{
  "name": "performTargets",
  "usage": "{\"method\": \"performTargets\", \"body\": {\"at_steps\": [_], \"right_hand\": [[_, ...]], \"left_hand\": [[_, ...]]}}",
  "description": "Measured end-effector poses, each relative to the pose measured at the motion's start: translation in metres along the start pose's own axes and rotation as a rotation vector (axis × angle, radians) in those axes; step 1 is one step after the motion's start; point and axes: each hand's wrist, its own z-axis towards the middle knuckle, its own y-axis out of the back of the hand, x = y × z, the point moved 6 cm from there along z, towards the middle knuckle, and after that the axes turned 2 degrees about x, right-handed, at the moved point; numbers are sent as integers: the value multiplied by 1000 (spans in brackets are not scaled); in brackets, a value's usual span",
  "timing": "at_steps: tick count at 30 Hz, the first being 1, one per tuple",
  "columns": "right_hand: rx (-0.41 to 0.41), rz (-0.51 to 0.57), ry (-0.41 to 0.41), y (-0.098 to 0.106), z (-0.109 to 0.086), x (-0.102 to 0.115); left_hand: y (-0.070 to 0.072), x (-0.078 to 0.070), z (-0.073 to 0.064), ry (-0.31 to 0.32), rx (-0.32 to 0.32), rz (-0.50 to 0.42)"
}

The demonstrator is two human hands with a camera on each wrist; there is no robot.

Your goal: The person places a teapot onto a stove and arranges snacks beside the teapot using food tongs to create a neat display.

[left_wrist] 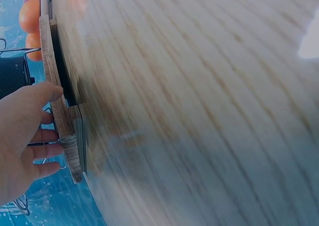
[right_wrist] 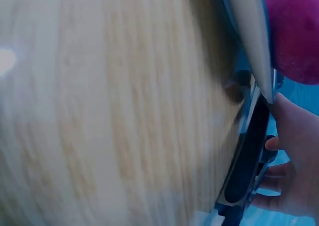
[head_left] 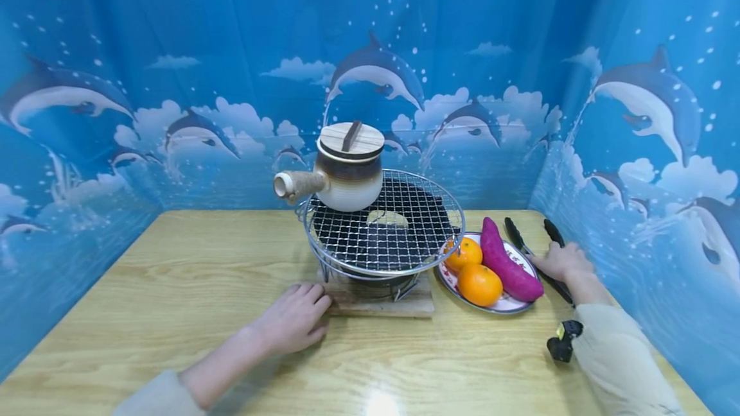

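Black-tipped tongs (head_left: 557,284) lie on the table at the right, their two arms spread apart. My right hand (head_left: 563,265) is over them, thumb on one arm and fingers curled by the other; in the right wrist view the hand (right_wrist: 299,161) grips the tongs (right_wrist: 249,151) from the side. My left hand (head_left: 295,320) rests with loosely bent fingers beside the left end of a wooden board (head_left: 376,303). The left wrist view has its thumb and fingertips at the board's edge (left_wrist: 60,106), holding nothing.
On the board stands a stove with a round wire grill (head_left: 399,236). A lidded clay pot (head_left: 352,178) sits on the grill, its handle toward the left. A plate (head_left: 502,308) right of it bears two oranges (head_left: 480,285) and a purple sweet potato (head_left: 509,268). Dolphin-printed curtains (head_left: 231,50) surround the table.
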Motion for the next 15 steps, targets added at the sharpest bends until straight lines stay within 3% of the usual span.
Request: {"method": "performTargets", "body": {"at_steps": [7,15], "right_hand": [[-20,13,-24,0,0,1],[5,18,19,6,-1,-1]], "left_hand": [[-1,1,-1,0,-10,5],[-1,2,-1,-5,-24,19]]}}
